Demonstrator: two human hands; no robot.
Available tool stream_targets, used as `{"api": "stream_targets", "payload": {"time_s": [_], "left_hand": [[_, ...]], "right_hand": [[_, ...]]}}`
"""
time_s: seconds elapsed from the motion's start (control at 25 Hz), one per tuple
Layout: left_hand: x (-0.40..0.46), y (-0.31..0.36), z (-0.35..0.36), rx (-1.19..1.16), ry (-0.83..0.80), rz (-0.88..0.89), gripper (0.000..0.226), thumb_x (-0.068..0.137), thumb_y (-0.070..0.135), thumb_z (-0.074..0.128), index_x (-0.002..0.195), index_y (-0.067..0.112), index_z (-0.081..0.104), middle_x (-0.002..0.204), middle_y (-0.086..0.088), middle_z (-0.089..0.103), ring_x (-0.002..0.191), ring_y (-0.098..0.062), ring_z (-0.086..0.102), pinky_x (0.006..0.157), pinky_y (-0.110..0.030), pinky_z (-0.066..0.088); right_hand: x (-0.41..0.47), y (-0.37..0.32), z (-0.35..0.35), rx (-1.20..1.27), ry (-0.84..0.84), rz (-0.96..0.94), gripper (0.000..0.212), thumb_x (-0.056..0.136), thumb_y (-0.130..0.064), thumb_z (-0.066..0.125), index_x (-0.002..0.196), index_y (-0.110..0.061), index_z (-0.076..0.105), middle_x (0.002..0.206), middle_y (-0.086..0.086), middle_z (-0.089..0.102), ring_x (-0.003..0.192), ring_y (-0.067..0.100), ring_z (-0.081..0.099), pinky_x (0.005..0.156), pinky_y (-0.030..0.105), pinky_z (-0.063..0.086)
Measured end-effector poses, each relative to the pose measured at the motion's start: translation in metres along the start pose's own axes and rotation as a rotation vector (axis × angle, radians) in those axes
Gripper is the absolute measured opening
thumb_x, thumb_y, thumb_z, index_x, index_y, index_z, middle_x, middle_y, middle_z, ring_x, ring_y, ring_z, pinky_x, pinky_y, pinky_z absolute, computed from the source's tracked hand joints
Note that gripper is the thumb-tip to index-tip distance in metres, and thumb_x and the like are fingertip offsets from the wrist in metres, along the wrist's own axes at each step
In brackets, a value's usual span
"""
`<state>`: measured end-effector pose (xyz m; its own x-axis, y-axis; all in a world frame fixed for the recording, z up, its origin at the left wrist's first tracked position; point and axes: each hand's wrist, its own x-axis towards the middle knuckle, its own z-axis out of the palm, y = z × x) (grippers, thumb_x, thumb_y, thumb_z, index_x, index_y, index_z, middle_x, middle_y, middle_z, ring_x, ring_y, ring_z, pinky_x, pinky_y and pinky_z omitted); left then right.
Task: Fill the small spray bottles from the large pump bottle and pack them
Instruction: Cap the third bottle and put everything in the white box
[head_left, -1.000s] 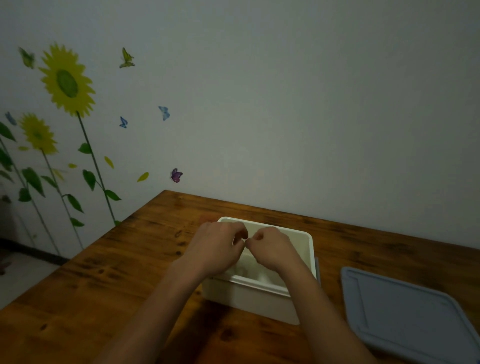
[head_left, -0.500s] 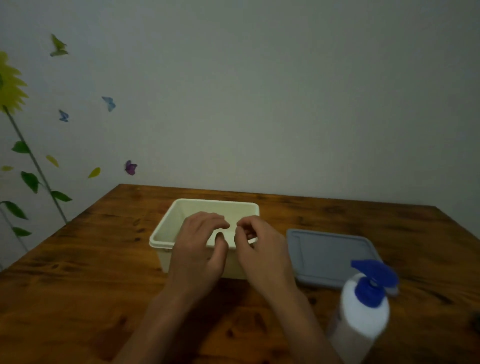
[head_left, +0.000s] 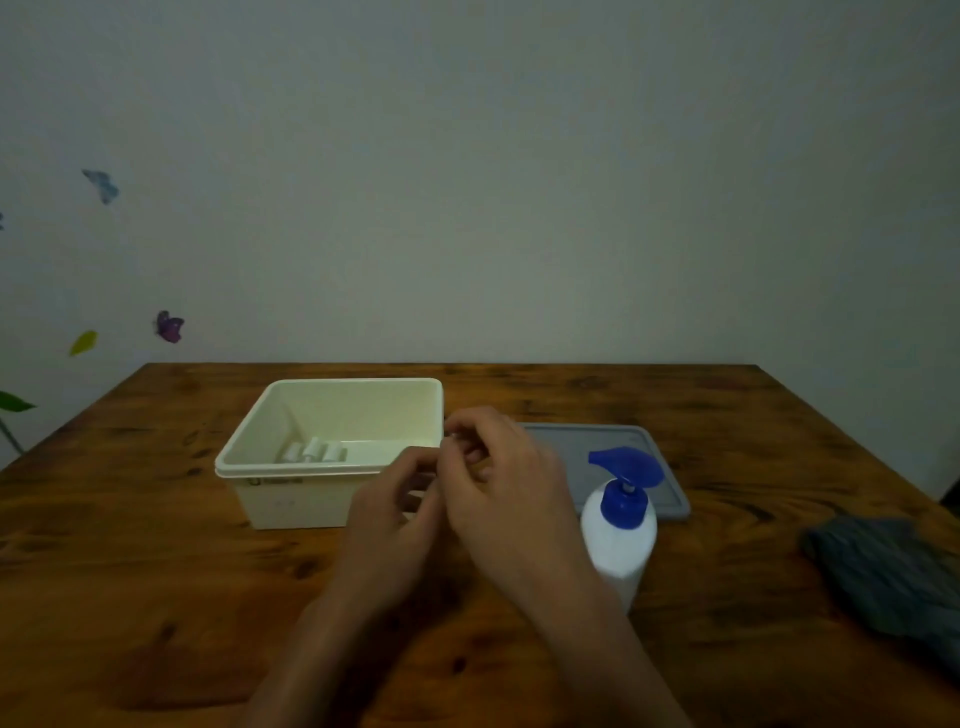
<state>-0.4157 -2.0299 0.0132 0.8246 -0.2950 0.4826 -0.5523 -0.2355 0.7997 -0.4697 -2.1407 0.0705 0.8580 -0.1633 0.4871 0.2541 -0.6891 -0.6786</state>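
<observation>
Both my hands meet in front of the right end of the cream box (head_left: 291, 470). My left hand (head_left: 392, 514) and my right hand (head_left: 506, 483) have curled fingers and together grip a small spray bottle (head_left: 450, 439). Only a whitish tip of it shows at my right fingertips. Inside the box lie a few small white spray bottles (head_left: 311, 451) on the bottom. The large white pump bottle (head_left: 618, 540) with a blue pump head stands upright just right of my right wrist.
A grey lid (head_left: 561, 441) lies flat behind the pump bottle, to the right of the box. A dark grey cloth (head_left: 883, 571) sits near the table's right edge. The wooden table (head_left: 156, 571) ends at a wall with butterfly stickers.
My hands have come back out of the box and moved right, held together. My view has swung right, bringing the pump bottle, the lid and the cloth into sight.
</observation>
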Motion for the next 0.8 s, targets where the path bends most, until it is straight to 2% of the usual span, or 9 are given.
{"api": "stream_targets", "payload": {"time_s": [0.12, 0.2, 0.32, 0.4, 0.48, 0.6, 0.72, 0.8], "left_hand": [[-0.003, 0.016, 0.015, -0.101, -0.137, 0.001, 0.022, 0.094, 0.019, 0.055, 0.111, 0.031, 0.064, 0.099, 0.021, 0.069, 0.090, -0.002, 0.066, 0.071, -0.021, 0.055], [-0.002, 0.028, 0.027, -0.193, -0.223, 0.011, 0.023, 0.094, 0.024, 0.055, 0.116, 0.030, 0.061, 0.107, 0.017, 0.067, 0.099, -0.005, 0.064, 0.077, -0.024, 0.055], [0.000, 0.035, 0.046, -0.209, -0.383, 0.015, 0.041, 0.093, 0.041, 0.055, 0.133, 0.032, 0.046, 0.127, 0.014, 0.058, 0.117, -0.007, 0.056, 0.094, -0.038, 0.052], [0.000, 0.038, 0.055, -0.191, -0.471, -0.005, 0.054, 0.087, 0.054, 0.055, 0.136, 0.042, 0.038, 0.136, 0.019, 0.050, 0.122, -0.002, 0.050, 0.100, -0.041, 0.047], [-0.001, 0.040, 0.063, -0.225, -0.531, -0.035, 0.056, 0.085, 0.055, 0.056, 0.136, 0.049, 0.034, 0.139, 0.023, 0.046, 0.124, 0.001, 0.047, 0.103, -0.041, 0.044], [-0.004, 0.040, 0.072, -0.233, -0.589, -0.032, 0.059, 0.083, 0.055, 0.057, 0.137, 0.046, 0.033, 0.135, 0.021, 0.049, 0.121, 0.002, 0.050, 0.102, -0.037, 0.045], [-0.005, 0.037, 0.076, -0.275, -0.641, -0.021, 0.063, 0.081, 0.051, 0.060, 0.138, 0.044, 0.033, 0.133, 0.021, 0.050, 0.121, 0.001, 0.049, 0.099, -0.027, 0.043], [-0.003, 0.034, 0.073, -0.312, -0.645, -0.058, 0.064, 0.081, 0.041, 0.069, 0.135, 0.047, 0.035, 0.131, 0.022, 0.052, 0.120, 0.001, 0.051, 0.097, -0.025, 0.044]], "right_hand": [[-0.008, -0.010, -0.019, -0.056, 0.129, -0.127, 0.018, 0.090, -0.030, 0.051, 0.107, -0.030, 0.056, 0.101, -0.014, 0.061, 0.086, -0.002, 0.057, 0.074, 0.011, 0.050], [-0.012, -0.012, -0.034, -0.130, 0.237, -0.212, 0.018, 0.089, -0.027, 0.053, 0.105, -0.026, 0.059, 0.097, -0.012, 0.063, 0.085, -0.001, 0.057, 0.073, 0.010, 0.048], [-0.019, -0.003, -0.056, -0.276, 0.349, -0.245, 0.019, 0.088, -0.030, 0.052, 0.104, -0.023, 0.059, 0.096, -0.009, 0.063, 0.090, 0.003, 0.054, 0.075, 0.017, 0.048], [-0.023, 0.011, -0.069, -0.359, 0.394, -0.172, 0.025, 0.088, -0.037, 0.048, 0.105, -0.023, 0.058, 0.098, -0.009, 0.062, 0.093, 0.004, 0.052, 0.077, 0.026, 0.050], [-0.026, 0.030, -0.075, -0.417, 0.342, -0.030, 0.035, 0.087, -0.050, 0.044, 0.112, -0.027, 0.054, 0.103, -0.013, 0.057, 0.097, 0.002, 0.048, 0.081, 0.027, 0.048], [-0.035, 0.050, -0.076, -0.392, 0.219, 0.109, 0.045, 0.080, -0.060, 0.044, 0.116, -0.034, 0.047, 0.102, -0.021, 0.045, 0.095, -0.001, 0.046, 0.081, 0.024, 0.047], [-0.037, 0.056, -0.083, -0.326, 0.146, 0.092, 0.036, 0.080, -0.038, 0.056, 0.115, -0.035, 0.049, 0.099, -0.019, 0.051, 0.088, -0.001, 0.051, 0.079, 0.024, 0.051], [-0.032, 0.055, -0.092, -0.248, 0.040, 0.081, 0.039, 0.081, -0.027, 0.060, 0.115, -0.040, 0.048, 0.095, -0.023, 0.053, 0.084, 0.000, 0.055, 0.076, 0.021, 0.051]]}}
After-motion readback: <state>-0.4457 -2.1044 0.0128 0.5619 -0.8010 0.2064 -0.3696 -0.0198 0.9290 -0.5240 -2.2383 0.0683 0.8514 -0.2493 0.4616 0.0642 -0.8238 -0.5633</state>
